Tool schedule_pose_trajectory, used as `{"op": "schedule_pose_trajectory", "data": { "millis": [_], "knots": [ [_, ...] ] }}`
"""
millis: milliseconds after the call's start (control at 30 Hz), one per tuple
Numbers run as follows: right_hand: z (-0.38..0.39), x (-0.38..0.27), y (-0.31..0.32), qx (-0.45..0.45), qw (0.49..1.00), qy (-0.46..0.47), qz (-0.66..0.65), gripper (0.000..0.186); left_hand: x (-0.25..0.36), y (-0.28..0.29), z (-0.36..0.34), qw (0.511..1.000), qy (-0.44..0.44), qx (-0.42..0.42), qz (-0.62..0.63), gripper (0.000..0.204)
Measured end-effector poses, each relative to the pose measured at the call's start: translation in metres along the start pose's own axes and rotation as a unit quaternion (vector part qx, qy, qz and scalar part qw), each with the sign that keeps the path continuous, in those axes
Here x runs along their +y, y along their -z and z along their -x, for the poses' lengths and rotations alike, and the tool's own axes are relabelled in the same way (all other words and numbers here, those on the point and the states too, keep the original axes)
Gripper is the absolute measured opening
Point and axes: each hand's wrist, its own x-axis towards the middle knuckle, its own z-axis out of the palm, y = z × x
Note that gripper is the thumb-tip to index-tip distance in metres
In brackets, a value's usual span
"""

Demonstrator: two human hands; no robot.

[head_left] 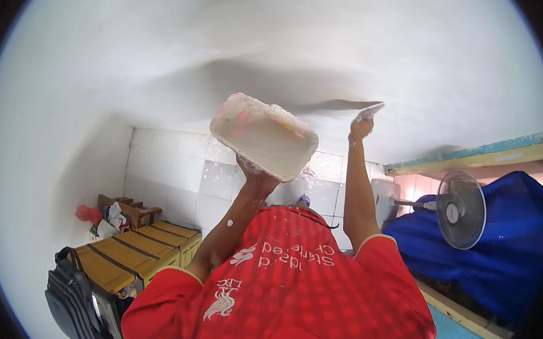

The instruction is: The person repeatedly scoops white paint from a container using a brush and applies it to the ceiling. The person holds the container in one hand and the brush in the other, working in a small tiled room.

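Note:
My left hand (pixel 258 176) is closed under a shallow rectangular tray (pixel 267 138), held up in front of the wall. White paste coats the tray, with pink and yellow smears near its far edge. Farther right, my right hand (pixel 362 129) grips a flat, thin-bladed spreading tool (pixel 369 109) smeared with white. Its blade lies at or very near the white wall (pixel 304 41); I cannot tell whether it touches. The tool's handle is hidden in my fingers. White spots dot my left forearm.
A standing fan (pixel 460 209) is at the right, beside a blue cover (pixel 504 221) and a wooden door frame (pixel 483 162). At the left are a brown-topped cabinet (pixel 136 251), a black backpack (pixel 77 300) and a red bag (pixel 88 213). Pale tiles (pixel 173 157) are splattered white.

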Motion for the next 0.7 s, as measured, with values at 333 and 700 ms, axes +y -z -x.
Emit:
{"op": "schedule_pose_trajectory", "data": {
  "millis": [333, 700],
  "knots": [
    [0.181, -0.203, 0.040, -0.292, 0.825, 0.095, -0.475, 0.039, 0.042, 0.077, -0.015, 0.861, -0.238, -0.032, -0.447, 0.049],
    [0.215, -0.328, 0.217, -0.192, 0.836, 0.198, -0.473, 0.025, 0.082, 0.072, -0.022, 0.933, -0.216, 0.021, -0.287, 0.058]
  ]
}}
